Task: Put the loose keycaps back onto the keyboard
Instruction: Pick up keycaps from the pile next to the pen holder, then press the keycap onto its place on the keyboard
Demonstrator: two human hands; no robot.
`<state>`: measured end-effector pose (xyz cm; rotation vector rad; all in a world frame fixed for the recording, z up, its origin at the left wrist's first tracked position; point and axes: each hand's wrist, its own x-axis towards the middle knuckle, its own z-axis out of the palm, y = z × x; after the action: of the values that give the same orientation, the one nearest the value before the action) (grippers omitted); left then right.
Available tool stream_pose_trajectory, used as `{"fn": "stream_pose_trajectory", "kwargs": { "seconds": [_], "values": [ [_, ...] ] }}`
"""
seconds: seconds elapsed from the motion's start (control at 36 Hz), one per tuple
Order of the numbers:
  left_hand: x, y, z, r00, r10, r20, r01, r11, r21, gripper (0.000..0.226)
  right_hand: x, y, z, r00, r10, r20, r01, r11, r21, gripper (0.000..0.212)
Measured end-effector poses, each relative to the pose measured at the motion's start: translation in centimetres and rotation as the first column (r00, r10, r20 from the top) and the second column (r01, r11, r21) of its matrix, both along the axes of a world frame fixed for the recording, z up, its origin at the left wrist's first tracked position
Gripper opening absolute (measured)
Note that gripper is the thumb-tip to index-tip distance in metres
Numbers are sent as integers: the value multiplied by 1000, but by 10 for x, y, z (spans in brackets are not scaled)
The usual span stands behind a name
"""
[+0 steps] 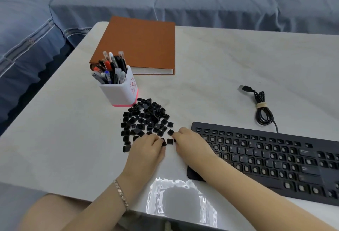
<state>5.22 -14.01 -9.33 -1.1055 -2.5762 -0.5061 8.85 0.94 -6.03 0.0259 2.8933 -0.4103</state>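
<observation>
Lying between left fingers (156,139) and right fingers (179,135): keycap (169,141).

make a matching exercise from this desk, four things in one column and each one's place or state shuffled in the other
Things
1. brown book
2. pen cup
3. usb cable
4. loose keycaps

Place or state
a. coiled and tied, plug lying free, beyond the keyboard
b. heaped to the left of the keyboard
c. lying flat and closed at the far edge of the table
d. standing upright, full of pens

Pairs: 1-c, 2-d, 3-a, 4-b
</observation>
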Motion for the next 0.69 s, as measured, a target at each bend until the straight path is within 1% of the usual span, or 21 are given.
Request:
{"fn": "stream_pose_trajectory", "kwargs": {
  "seconds": [0.06, 0.08, 0.11, 0.14, 0.17, 0.19, 0.22, 0.25, 0.28, 0.31, 0.33, 0.36, 0.39, 0.42, 0.44, 0.47, 0.5, 0.53, 0.56, 0.58, 0.69],
  "values": [
    [-1, -1, -2, 1000, 19, -19, -19, 1000, 19, 29, 3, 3, -4, 1000, -22, -14, 21, 997, -68, 29],
    [-2, -1, -2, 999, 36, -14, -35, 999, 30, 29, 5, 4, -5, 997, -61, -43, 55, 989, -138, 28],
    [-2, -1, -1, 998, 55, 20, -56, 997, 48, 28, 7, 5, -4, 987, -133, -90, 108, 965, -238, 25],
    [-2, 0, 2, 992, 91, 89, -98, 992, 82, 27, 9, 5, 0, 963, -236, -133, 175, 918, -356, 21],
    [0, 1, 8, 971, 142, 192, -168, 978, 126, 23, 12, 5, 6, 922, -358, -147, 249, 839, -484, 17],
    [3, 3, 16, 930, 196, 310, -257, 951, 170, 17, 15, 6, 13, 873, -473, -116, 317, 733, -602, 14],
    [6, 6, 24, 874, 234, 425, -348, 913, 213, 10, 19, 7, 20, 829, -557, -50, 372, 617, -694, 12],
    [8, 9, 32, 803, 251, 541, -438, 863, 250, 8, 22, 9, 25, 797, -604, 31, 412, 504, -759, 12],
    [9, 12, 39, 730, 233, 642, -513, 808, 290, 9, 25, 11, 29, 773, -624, 113, 438, 395, -808, 15],
    [10, 14, 46, 673, 192, 715, -560, 763, 322, 11, 27, 14, 32, 754, -629, 190, 454, 291, -842, 17],
    [10, 16, 52, 634, 150, 759, -588, 731, 347, 14, 30, 16, 35, 740, -623, 254, 465, 200, -863, 18],
    [10, 19, 57, 591, 108, 800, -614, 703, 359, 17, 32, 19, 38, 727, -615, 305, 469, 121, -875, 16],
    [11, 22, 62, 529, 55, 847, -651, 667, 363, 17, 33, 22, 40, 716, -604, 350, 471, 48, -881, 15],
    [13, 26, 66, 450, -9, 893, -694, 625, 356, 15, 35, 24, 42, 707, -586, 396, 464, -37, -885, 15],
    [15, 29, 71, 360, -83, 929, -738, 584, 338, 13, 37, 26, 44, 702, -556, 446, 444, -147, -884, 14],
    [17, 33, 76, 272, -159, 949, -773, 552, 314, 13, 39, 28, 47, 700, -515, 494, 418, -266, -869, 13],
    [19, 36, 81, 194, -224, 955, -797, 531, 287, 13, 41, 30, 50, 703, -472, 531, 392, -366, -844, 13],
    [20, 39, 85, 136, -278, 951, -814, 517, 267, 15, 43, 32, 54, 708, -439, 553, 373, -433, -821, 14],
    [22, 41, 89, 92, -324, 942, -826, 504, 254, 16, 46, 34, 57, 717, -417, 559, 359, -468, -808, 16],
    [24, 43, 92, 58, -364, 930, -834, 494, 246, 16, 50, 36, 61, 727, -406, 554, 348, -477, -807, 17],
    [31, 52, 101, -12, -480, 877, -831, 493, 258, 15, 65, 44, 73, 770, -412, 487, 325, -404, -855, 25]
  ]
}}
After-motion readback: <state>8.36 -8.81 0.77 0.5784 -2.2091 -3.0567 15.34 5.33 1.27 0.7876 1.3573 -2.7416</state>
